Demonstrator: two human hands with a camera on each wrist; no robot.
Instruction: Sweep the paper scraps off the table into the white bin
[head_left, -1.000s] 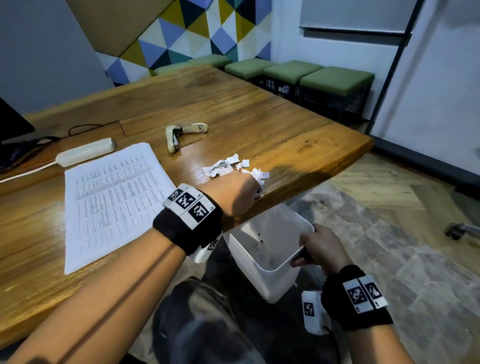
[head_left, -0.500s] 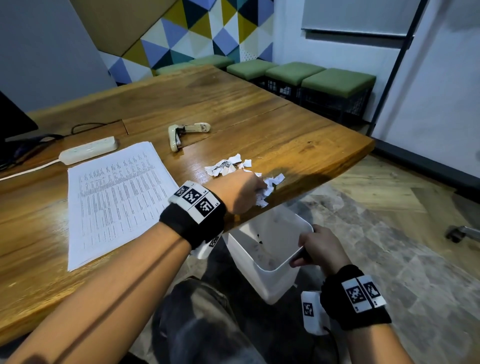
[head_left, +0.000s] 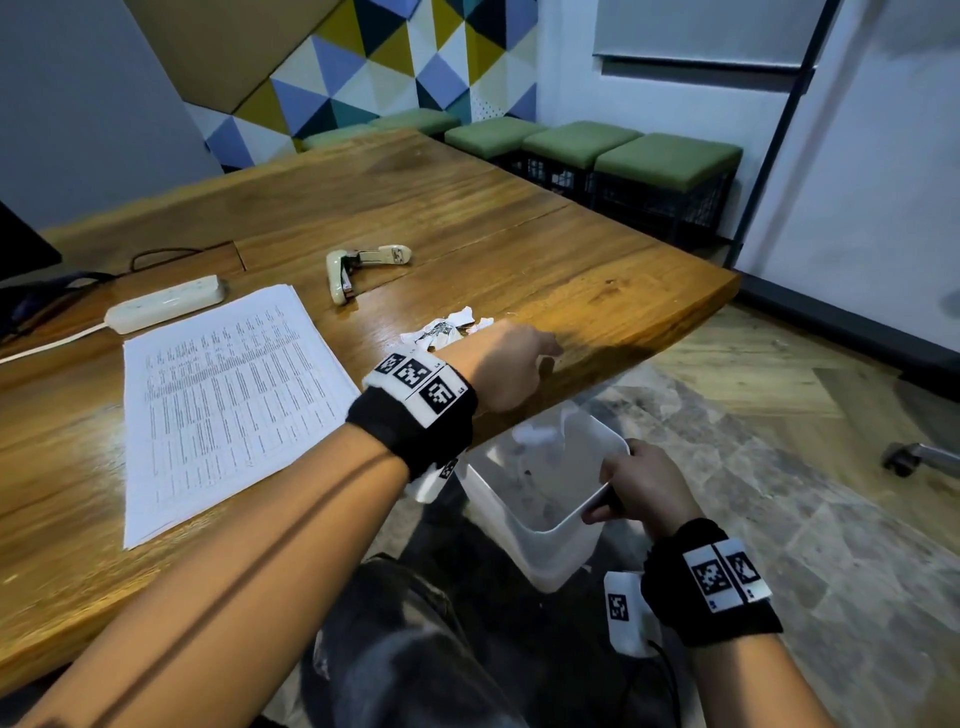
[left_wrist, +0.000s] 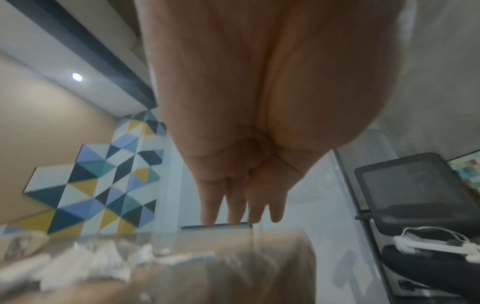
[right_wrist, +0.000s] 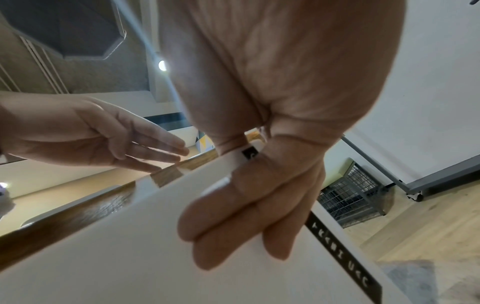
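A small heap of torn white paper scraps lies on the wooden table near its front edge. My left hand lies just right of the heap at the table edge, with straight fingers and nothing held. The scraps look blurred in the left wrist view. Under the edge my right hand grips the rim of the white bin, fingers outside the bin wall and thumb inside. A few white scraps show over the bin's mouth. The left hand hovers over the table edge.
A stack of printed sheets lies left of my left forearm. Farther back on the table are a beige stapler and a white power strip. Green stools line the wall. My knee is below the bin, and a chair castor stands at right.
My left hand swept to the right across the table edge and its fingers straightened. Several scraps went over the edge toward the bin. The right hand kept holding the bin.
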